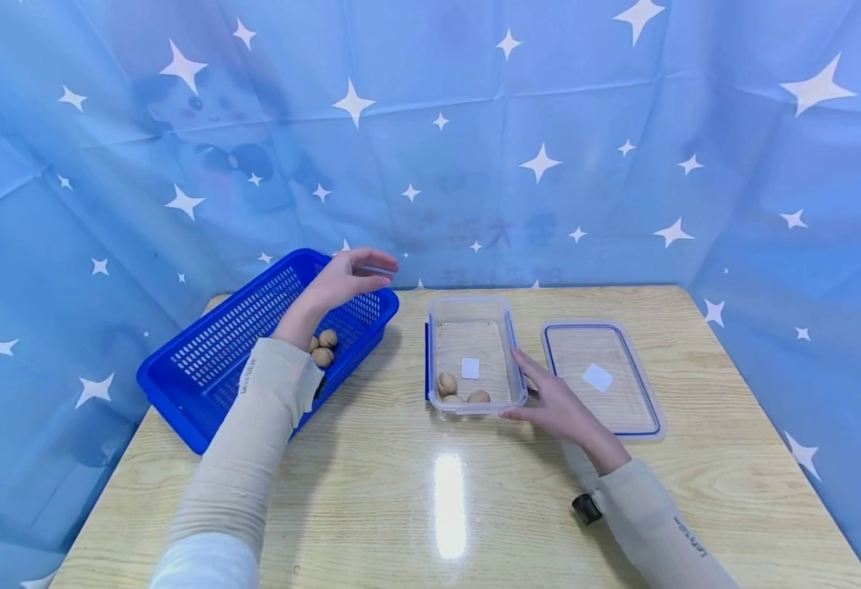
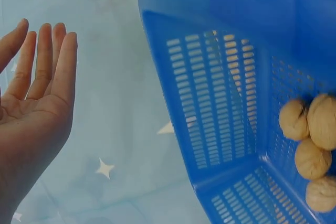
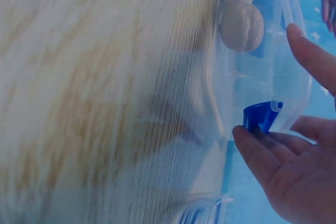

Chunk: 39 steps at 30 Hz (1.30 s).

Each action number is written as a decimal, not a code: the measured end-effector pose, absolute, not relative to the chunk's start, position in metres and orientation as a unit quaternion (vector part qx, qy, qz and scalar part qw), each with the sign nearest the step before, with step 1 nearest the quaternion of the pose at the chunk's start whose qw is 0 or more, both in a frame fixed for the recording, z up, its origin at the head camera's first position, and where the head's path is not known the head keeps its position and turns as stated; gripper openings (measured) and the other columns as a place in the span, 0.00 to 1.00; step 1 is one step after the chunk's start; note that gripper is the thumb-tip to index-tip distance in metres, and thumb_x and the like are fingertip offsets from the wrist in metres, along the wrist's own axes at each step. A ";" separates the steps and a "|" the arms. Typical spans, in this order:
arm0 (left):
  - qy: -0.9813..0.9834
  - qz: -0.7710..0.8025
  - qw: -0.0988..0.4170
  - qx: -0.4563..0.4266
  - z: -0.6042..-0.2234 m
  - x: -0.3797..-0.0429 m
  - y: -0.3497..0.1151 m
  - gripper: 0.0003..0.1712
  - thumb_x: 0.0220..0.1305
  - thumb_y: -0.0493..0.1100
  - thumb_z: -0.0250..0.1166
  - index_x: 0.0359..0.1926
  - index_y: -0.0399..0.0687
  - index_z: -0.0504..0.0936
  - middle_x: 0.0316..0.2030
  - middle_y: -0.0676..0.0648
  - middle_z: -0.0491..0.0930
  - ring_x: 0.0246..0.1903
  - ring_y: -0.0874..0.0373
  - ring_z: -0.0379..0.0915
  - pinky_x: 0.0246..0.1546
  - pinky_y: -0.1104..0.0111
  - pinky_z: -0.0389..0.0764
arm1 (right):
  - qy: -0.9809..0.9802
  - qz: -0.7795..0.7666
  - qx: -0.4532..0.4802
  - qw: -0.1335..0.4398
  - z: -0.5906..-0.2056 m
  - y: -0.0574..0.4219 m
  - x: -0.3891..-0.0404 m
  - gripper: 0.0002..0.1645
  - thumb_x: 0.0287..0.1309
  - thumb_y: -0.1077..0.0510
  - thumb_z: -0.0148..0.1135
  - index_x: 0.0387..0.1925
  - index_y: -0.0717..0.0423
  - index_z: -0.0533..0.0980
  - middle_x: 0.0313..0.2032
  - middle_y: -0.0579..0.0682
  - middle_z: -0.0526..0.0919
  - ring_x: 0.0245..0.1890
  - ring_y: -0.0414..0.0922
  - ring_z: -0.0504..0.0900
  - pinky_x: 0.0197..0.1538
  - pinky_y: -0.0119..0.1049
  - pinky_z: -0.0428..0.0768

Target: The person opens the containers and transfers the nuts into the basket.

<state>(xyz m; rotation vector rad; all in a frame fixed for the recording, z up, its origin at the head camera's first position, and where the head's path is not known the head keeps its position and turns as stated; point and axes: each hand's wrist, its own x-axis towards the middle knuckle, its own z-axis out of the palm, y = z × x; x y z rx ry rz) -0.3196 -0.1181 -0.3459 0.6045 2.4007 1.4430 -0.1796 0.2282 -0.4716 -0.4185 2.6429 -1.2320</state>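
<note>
My left hand (image 1: 352,274) hangs above the far right end of a blue plastic basket (image 1: 217,327), with fingers extended and nothing in it; the left wrist view shows its bare palm. Several walnuts (image 2: 312,158) lie in the basket, partly hidden by my forearm in the head view. My right hand (image 1: 551,401) touches the front right corner of a clear plastic container (image 1: 474,304). Its fairly straight fingers rest by a blue side clip (image 3: 260,116), with the thumb near the front rim. A few walnuts (image 1: 478,397) sit at the container's front end.
A clear lid (image 1: 607,376) with a blue seal lies flat to the right of the container. Everything stands on a wooden table (image 1: 386,507). A blue curtain (image 1: 459,147) with white stars hangs behind and at the sides.
</note>
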 end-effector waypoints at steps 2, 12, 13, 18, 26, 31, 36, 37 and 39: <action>0.826 0.502 0.143 0.212 -0.347 -0.319 -0.113 0.24 0.73 0.40 0.58 0.67 0.39 0.71 0.65 0.37 0.74 0.63 0.44 0.73 0.66 0.53 0.74 | 0.893 -0.416 -0.141 0.097 -0.472 0.228 -0.180 0.62 0.56 0.52 0.73 0.79 0.55 0.43 0.78 0.64 0.43 0.75 0.66 0.54 0.67 0.56 0.73; 0.808 0.510 0.161 0.246 -0.357 -0.319 -0.089 0.21 0.72 0.35 0.58 0.64 0.38 0.74 0.61 0.36 0.76 0.61 0.42 0.74 0.64 0.54 0.77 | 0.893 -0.416 -0.142 0.096 -0.473 0.228 -0.180 0.62 0.56 0.52 0.73 0.79 0.55 0.43 0.78 0.64 0.44 0.75 0.66 0.55 0.66 0.55 0.73; 0.806 0.510 0.162 0.251 -0.359 -0.319 -0.087 0.21 0.72 0.35 0.58 0.63 0.38 0.74 0.61 0.36 0.76 0.62 0.42 0.74 0.63 0.54 0.77 | 0.892 -0.418 -0.143 0.096 -0.473 0.228 -0.180 0.62 0.56 0.53 0.73 0.79 0.55 0.43 0.78 0.64 0.44 0.75 0.66 0.55 0.66 0.55 0.73; 0.802 0.509 0.172 0.261 -0.366 -0.317 -0.077 0.20 0.71 0.34 0.60 0.62 0.37 0.75 0.60 0.36 0.77 0.61 0.43 0.75 0.62 0.57 0.79 | 0.891 -0.419 -0.145 0.095 -0.473 0.228 -0.181 0.61 0.56 0.53 0.73 0.79 0.55 0.43 0.78 0.64 0.44 0.75 0.66 0.54 0.66 0.56 0.73; 0.784 0.522 0.210 0.265 -0.382 -0.311 -0.059 0.21 0.69 0.33 0.61 0.62 0.38 0.75 0.61 0.37 0.77 0.63 0.43 0.74 0.62 0.57 0.78 | 0.892 -0.418 -0.141 0.096 -0.474 0.229 -0.181 0.62 0.56 0.52 0.73 0.79 0.55 0.43 0.78 0.64 0.44 0.75 0.66 0.54 0.67 0.56 0.73; 0.779 0.519 0.234 0.262 -0.393 -0.305 -0.045 0.21 0.69 0.32 0.60 0.62 0.38 0.74 0.61 0.38 0.77 0.63 0.45 0.74 0.63 0.59 0.78 | 0.892 -0.419 -0.138 0.094 -0.475 0.229 -0.182 0.62 0.56 0.53 0.73 0.79 0.55 0.43 0.78 0.64 0.44 0.75 0.65 0.53 0.68 0.56 0.71; 0.764 0.516 0.254 0.292 -0.407 -0.300 -0.033 0.22 0.69 0.29 0.58 0.63 0.33 0.72 0.62 0.33 0.74 0.62 0.41 0.74 0.63 0.59 0.78 | 0.895 -0.414 -0.136 0.091 -0.474 0.229 -0.181 0.61 0.56 0.52 0.73 0.79 0.55 0.44 0.78 0.64 0.45 0.76 0.65 0.53 0.69 0.58 0.69; 0.762 0.513 0.257 0.299 -0.411 -0.299 -0.031 0.22 0.69 0.29 0.58 0.63 0.32 0.72 0.63 0.32 0.74 0.63 0.40 0.74 0.63 0.59 0.78 | 0.896 -0.414 -0.136 0.091 -0.474 0.229 -0.181 0.61 0.56 0.52 0.73 0.79 0.55 0.44 0.78 0.64 0.45 0.76 0.65 0.53 0.69 0.59 0.69; 0.756 0.513 0.267 0.308 -0.417 -0.296 -0.027 0.23 0.69 0.29 0.58 0.64 0.30 0.71 0.63 0.30 0.73 0.63 0.37 0.73 0.62 0.59 0.79 | 0.897 -0.412 -0.135 0.090 -0.474 0.229 -0.181 0.61 0.56 0.52 0.73 0.79 0.55 0.44 0.78 0.63 0.46 0.76 0.65 0.53 0.69 0.59 0.69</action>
